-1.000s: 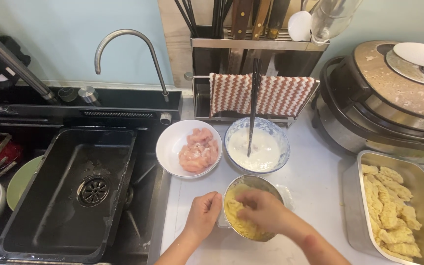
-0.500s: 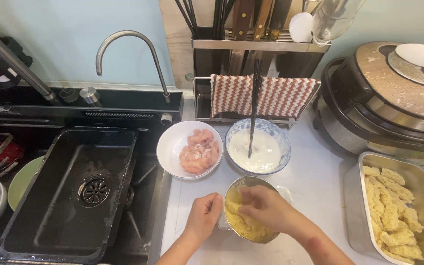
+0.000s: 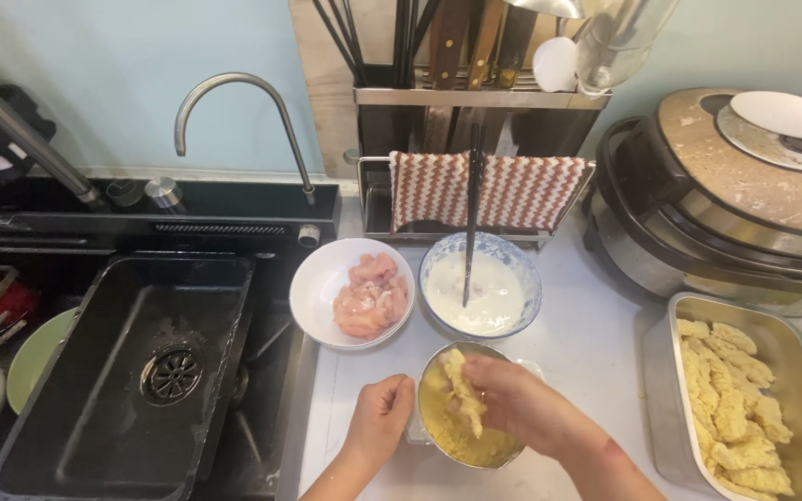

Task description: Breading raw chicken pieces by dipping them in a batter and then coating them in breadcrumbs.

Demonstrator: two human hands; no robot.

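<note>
The breaded strip (image 3: 461, 394) hangs over the metal bowl of yellow crumbs (image 3: 461, 436), just in front of the blue-rimmed bowl of white batter (image 3: 489, 292). Your right hand (image 3: 522, 404) has it pinched at the upper end, fingers closed around it, and the lower part dangles toward the crumbs. Keep the strip over the bowl as you lift it, so loose coating drops back in rather than on the counter (image 3: 587, 339). A gentle grip seems wise: squeezing hard would likely rub crumbs off where your fingers press.

Your left hand (image 3: 382, 417) is curled loosely against the bowl's left rim, fingers bent in; whether it grips the rim or only rests on it, I cannot tell. Keeping it there should stop the bowl sliding.

To the left of the batter sits a white bowl of raw pink meat (image 3: 368, 297), and at the far right a steel tray of coated pieces (image 3: 735, 399).

Your right hand covers the near right side of the crumb bowl. The tray runs off the right and lower edges. The black utensil (image 3: 472, 213) standing in the batter has its lower end sunk out of sight.
</note>
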